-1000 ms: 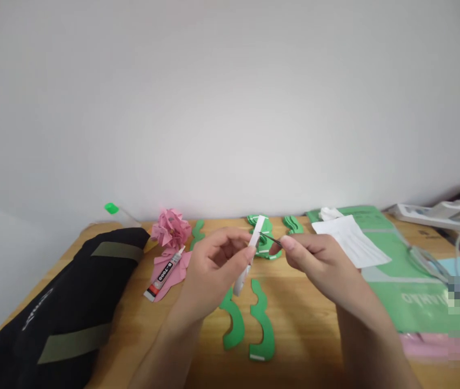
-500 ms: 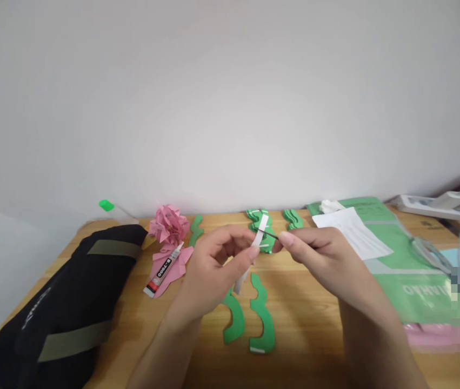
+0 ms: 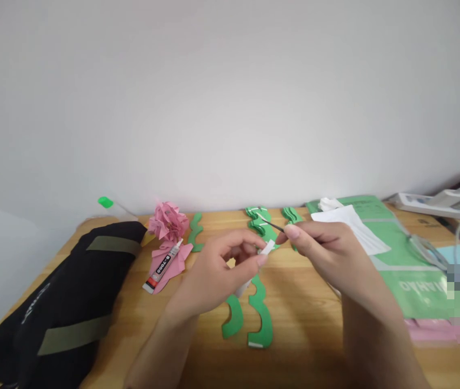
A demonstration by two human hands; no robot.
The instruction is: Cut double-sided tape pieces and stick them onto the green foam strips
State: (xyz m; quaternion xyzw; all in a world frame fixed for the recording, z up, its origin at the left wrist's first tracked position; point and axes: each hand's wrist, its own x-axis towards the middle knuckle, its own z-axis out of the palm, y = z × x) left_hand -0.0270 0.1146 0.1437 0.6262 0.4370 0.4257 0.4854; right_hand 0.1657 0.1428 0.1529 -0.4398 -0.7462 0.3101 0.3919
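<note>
Green cutout (image 3: 267, 324) is lying toward the tabletop's (image 3: 302, 346) front edge; above it, the left hand (image 3: 219, 273) is pinching a white strip (image 3: 268, 247), maybe creasing it if squeezing too hard. Right hand (image 3: 329, 254) fingers are gripping tweezers (image 3: 273, 223), so slipping could be disturbing the green stack (image 3: 270, 235) by the back edge.

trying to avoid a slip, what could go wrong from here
The thin dark tool in the right hand has its narrow tip near the left hand, so a slip might nick its fingers.

The white strip is held only by a pinch and could slip loose.

The B-7000 tube lies on a pink piece; if its nozzle is open, which I cannot tell, it might leak there.
</note>
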